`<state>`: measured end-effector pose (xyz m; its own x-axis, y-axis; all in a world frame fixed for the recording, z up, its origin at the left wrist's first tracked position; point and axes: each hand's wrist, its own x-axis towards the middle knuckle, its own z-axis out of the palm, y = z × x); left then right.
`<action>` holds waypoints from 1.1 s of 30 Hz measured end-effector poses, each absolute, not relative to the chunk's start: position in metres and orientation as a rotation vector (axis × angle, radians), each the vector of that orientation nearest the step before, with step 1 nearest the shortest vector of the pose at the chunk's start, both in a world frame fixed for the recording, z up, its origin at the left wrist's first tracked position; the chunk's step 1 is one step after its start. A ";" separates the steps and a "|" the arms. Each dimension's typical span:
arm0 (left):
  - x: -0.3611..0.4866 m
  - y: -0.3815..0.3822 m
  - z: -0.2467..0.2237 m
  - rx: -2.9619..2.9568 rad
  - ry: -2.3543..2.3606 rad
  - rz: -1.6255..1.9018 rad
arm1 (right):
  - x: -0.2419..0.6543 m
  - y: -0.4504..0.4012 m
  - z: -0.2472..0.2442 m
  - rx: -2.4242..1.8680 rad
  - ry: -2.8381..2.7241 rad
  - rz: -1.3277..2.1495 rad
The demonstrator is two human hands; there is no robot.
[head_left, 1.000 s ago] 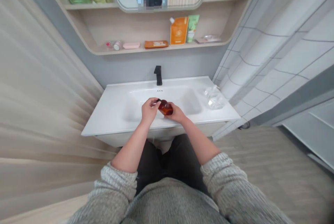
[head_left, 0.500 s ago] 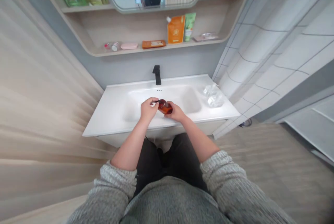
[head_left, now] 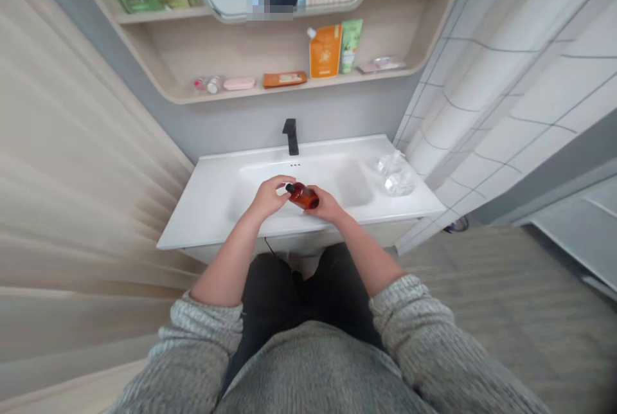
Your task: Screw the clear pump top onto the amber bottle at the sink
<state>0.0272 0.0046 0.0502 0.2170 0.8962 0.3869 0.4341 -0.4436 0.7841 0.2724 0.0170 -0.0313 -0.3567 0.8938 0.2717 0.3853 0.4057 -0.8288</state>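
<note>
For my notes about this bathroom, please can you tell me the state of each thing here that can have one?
Amber bottle: nearly level, capped end toward the left hand
Right hand: closed around the bottle's lower end
Left hand: curled by the bottle's top, contact unclear
Black faucet: no running water visible
White sink basin: no standing water visible
Clear plastic wrapping: crumpled on the counter
Orange pouch: upright on the shelf

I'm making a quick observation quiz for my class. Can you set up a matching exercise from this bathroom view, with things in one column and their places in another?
Things:
1. amber bottle
2. black faucet
3. orange pouch
4. crumpled clear plastic

Places:
A. on the lower shelf
B. at the back of the white sink
C. in the person's right hand
D. on the right side of the sink

Pairs: 1-C, 2-B, 3-A, 4-D
</note>
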 end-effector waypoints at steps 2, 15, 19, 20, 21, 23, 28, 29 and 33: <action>0.025 0.005 0.053 2.009 1.331 1.157 | 0.273 0.017 -0.031 -1.065 -1.932 0.882; 0.022 0.005 0.069 2.231 1.373 0.893 | 0.274 0.020 -0.035 -1.046 -1.938 0.867; 0.023 0.004 0.072 2.273 1.448 0.777 | 0.274 0.022 -0.037 -1.032 -1.941 0.874; 0.024 0.004 0.073 2.269 1.500 0.735 | 0.275 0.022 -0.038 -1.023 -1.943 0.875; 0.025 0.003 0.075 2.276 1.526 0.696 | 0.275 0.022 -0.038 -1.015 -1.942 0.878; 0.028 0.003 0.077 2.321 1.505 0.661 | 0.275 0.022 -0.039 -0.998 -1.930 0.892; 0.031 0.000 0.074 2.399 1.409 0.728 | 0.276 0.022 -0.037 -0.964 -1.896 0.973; 0.028 -0.001 0.069 2.374 1.412 0.769 | 0.277 0.022 -0.037 -0.979 -1.884 0.983; 0.004 -0.011 0.031 2.195 1.638 0.785 | 0.279 0.023 -0.040 -1.073 -1.714 1.043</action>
<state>0.0036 -0.0112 0.0314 0.2042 0.9465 0.2500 0.7875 -0.3105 0.5323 0.2787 0.0233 -0.0399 -0.2812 0.9346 0.2179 0.2358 0.2874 -0.9283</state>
